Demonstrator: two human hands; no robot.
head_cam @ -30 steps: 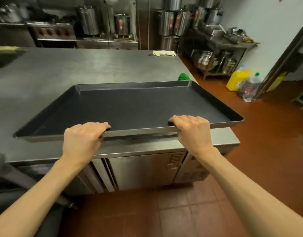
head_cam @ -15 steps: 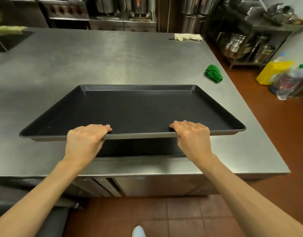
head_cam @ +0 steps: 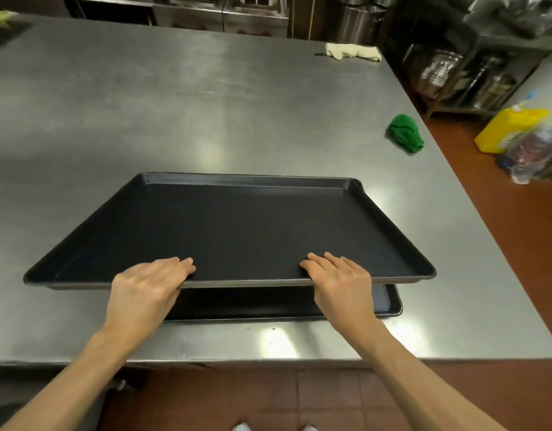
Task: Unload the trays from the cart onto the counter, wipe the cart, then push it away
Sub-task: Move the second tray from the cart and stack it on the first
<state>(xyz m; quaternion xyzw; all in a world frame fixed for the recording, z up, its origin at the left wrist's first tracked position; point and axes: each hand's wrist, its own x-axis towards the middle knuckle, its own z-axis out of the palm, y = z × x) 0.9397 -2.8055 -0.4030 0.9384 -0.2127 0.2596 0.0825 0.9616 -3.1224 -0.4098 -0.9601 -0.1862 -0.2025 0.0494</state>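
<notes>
The steel surface (head_cam: 206,104) carries a second tray (head_cam: 389,303) near its front edge. The upper tray (head_cam: 237,225) is held level above it, apparently for stacking; contact at the far edge cannot be confirmed. The left hand (head_cam: 144,290) and right hand (head_cam: 340,284) clamp the near rim, spaced apart for balance. A green cloth (head_cam: 405,136) lies well clear.

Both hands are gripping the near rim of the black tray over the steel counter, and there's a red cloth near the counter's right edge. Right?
Not quite: the cloth near the right edge of the counter is green, not red, as the head view shows. The rest holds: the left hand and right hand both grip the near rim of the black tray.
</notes>
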